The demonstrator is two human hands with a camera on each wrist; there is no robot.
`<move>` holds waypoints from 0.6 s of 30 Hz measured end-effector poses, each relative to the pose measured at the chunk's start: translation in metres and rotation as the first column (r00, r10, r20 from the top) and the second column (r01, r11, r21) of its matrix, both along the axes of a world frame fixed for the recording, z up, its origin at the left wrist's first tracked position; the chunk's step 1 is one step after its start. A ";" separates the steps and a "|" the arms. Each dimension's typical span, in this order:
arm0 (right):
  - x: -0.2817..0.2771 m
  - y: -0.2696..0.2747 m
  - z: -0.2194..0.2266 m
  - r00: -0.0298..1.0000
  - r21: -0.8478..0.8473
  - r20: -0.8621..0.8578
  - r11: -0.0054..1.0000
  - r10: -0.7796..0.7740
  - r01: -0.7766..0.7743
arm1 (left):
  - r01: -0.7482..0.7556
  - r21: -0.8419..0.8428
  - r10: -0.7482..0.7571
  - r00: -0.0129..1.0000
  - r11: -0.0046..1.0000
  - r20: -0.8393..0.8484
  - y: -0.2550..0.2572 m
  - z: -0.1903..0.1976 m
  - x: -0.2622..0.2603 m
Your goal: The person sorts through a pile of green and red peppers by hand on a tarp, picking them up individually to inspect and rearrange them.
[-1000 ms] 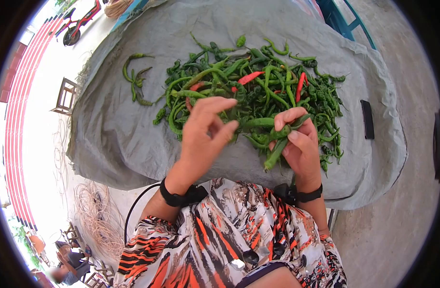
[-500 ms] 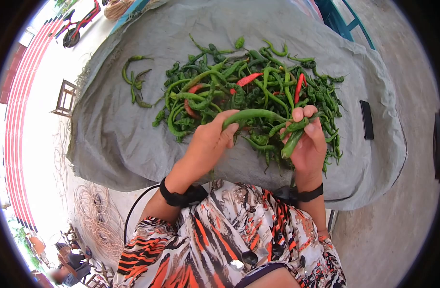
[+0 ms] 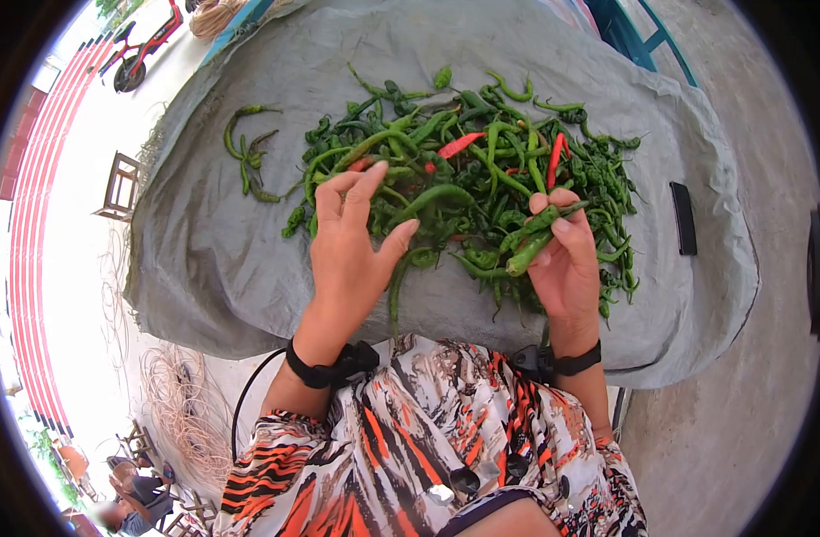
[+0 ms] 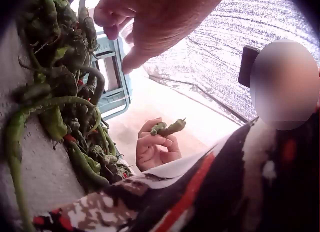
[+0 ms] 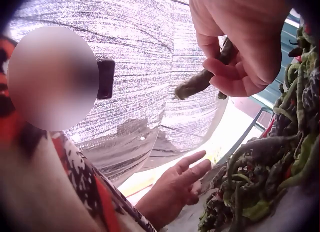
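Note:
My left hand (image 3: 349, 237) hovers over the near left part of a pile of green chili peppers (image 3: 517, 161), its fingers spread and nothing between them. Just beyond its thumb lies a long curved green pepper (image 3: 441, 193). At the pile's near right side, my right hand (image 3: 571, 268) pinches a few green peppers (image 3: 531, 252) between thumb and fingers. Their blunt ends point towards the left hand. The right wrist view shows one held pepper (image 5: 194, 86) sticking out past the fingertips. A few red peppers (image 3: 462, 145) show among the green ones.
The pile lies on a grey cloth (image 3: 249, 295) over a table. A small separate group of peppers (image 3: 245, 157) is at the left. A black phone (image 3: 684, 219) lies near the right edge. Behind the table stands a blue-green chair (image 3: 647, 40); a wooden stool (image 3: 122, 185) is at the left.
My left hand took a long green pepper from the right hand's bunch, then let it go over the pile and opened, moving left. The right hand keeps hold of the others.

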State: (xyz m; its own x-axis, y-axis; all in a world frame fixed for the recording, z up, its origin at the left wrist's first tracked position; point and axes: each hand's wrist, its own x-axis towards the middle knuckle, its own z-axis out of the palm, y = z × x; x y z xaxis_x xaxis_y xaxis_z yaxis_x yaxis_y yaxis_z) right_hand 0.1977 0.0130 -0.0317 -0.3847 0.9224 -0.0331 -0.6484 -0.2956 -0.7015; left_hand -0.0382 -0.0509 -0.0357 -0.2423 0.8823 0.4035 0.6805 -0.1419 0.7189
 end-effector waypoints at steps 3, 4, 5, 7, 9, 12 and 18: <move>-0.006 -0.002 0.000 0.999 0.024 0.049 0.999 0.023 -0.025 | 0.200 -0.047 -0.188 0.964 0.979 0.189 -0.006 0.013 0.006; -0.007 -0.002 -0.002 0.997 0.033 0.068 0.999 0.040 -0.042 | 0.316 -0.093 -0.265 0.897 0.944 0.355 -0.006 0.011 0.010; -0.008 -0.003 -0.003 0.995 0.041 0.087 0.997 0.056 -0.060 | 0.376 -0.111 -0.279 0.827 0.920 0.488 -0.005 0.007 0.016; -0.014 -0.006 -0.003 0.993 0.060 0.076 0.994 0.091 -0.096 | 0.470 -0.130 -0.263 0.678 0.873 0.687 -0.004 0.004 0.028; -0.015 -0.007 -0.002 0.987 0.073 0.084 0.987 0.138 -0.144 | 0.577 -0.143 -0.379 0.683 0.804 0.624 -0.002 0.002 0.029; -0.015 -0.007 0.000 0.976 0.071 0.109 0.978 0.187 -0.195 | 0.646 -0.161 -0.383 0.615 0.747 0.690 -0.003 -0.006 0.031; -0.017 -0.008 0.005 0.988 0.044 0.127 0.995 0.083 -0.089 | 0.603 -0.220 -0.334 0.668 0.767 0.664 -0.006 0.001 0.024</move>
